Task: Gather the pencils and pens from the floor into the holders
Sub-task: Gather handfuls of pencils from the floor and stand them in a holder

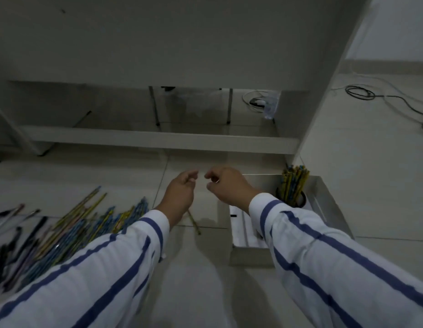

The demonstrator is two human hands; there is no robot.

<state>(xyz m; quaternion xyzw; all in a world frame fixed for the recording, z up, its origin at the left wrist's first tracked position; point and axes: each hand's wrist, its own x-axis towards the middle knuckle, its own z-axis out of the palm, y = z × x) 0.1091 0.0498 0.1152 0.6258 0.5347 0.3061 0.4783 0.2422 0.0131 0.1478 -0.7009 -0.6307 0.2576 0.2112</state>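
Metal tray [330, 200] on floor [383, 181] at right has 1 dark holder [301, 201] packed w/ upright yellow & blue pencils [294, 183]. Loose pile [75, 223] of pencils & black pens lies left. 1 yellow pencil [194, 222] juts below L hand [182, 192], fingers curled; can't tell if gripped. R hand [225, 185] curled, nothing seen in it.

Pile of pencils and pens [70, 228] spread on the floor [371, 176] at the left. Over on the right, a tray [328, 202] on the floor, a holder [292, 201] standing in its far corner. Both hands between them, left hand [179, 192] and right hand [227, 185] close together, a single pencil [194, 223] poking out beneath the left. Behind it all, the bench [158, 138]; cables [362, 93] beyond, far right.
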